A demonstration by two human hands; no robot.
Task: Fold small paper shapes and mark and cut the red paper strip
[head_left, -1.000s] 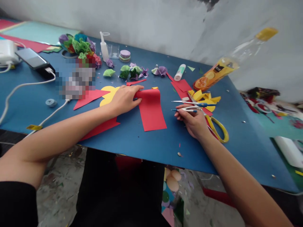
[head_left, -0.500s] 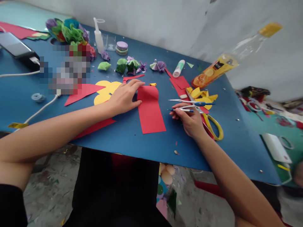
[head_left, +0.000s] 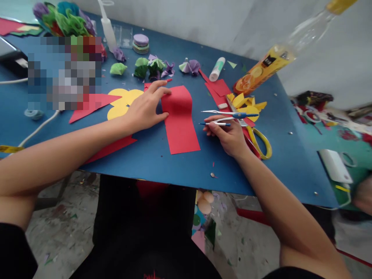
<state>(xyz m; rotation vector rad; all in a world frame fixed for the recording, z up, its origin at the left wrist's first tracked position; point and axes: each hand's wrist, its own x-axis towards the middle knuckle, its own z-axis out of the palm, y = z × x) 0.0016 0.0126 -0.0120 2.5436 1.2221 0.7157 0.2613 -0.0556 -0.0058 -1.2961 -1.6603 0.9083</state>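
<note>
A red paper strip [head_left: 181, 130] lies on the blue table, its far end bowed upward. My left hand [head_left: 147, 104] rests at the strip's left edge, thumb and fingers spread apart, fingertips touching the paper. In my right hand [head_left: 228, 133], to the right of the strip, is a blue-and-white drawing compass [head_left: 245, 115], held between thumb and fingers with its points toward the strip. Yellow paper circles [head_left: 117, 113] are partly under my left wrist. Scissors [head_left: 263, 143] with yellow and red handles lie beyond my right hand.
Yellow paper scraps [head_left: 244, 101] and a tilted-looking drink bottle [head_left: 264, 71] are at the right. A glue stick [head_left: 217, 69], crumpled paper pieces [head_left: 154, 69] and a white squeeze bottle [head_left: 107, 33] line the back. The table's front edge [head_left: 174, 185] runs before my lap.
The strip's curled far end has opened out into a shallower bend, with my left hand still at its edge. The whole view has shifted slightly; the compass stays in my right hand.
</note>
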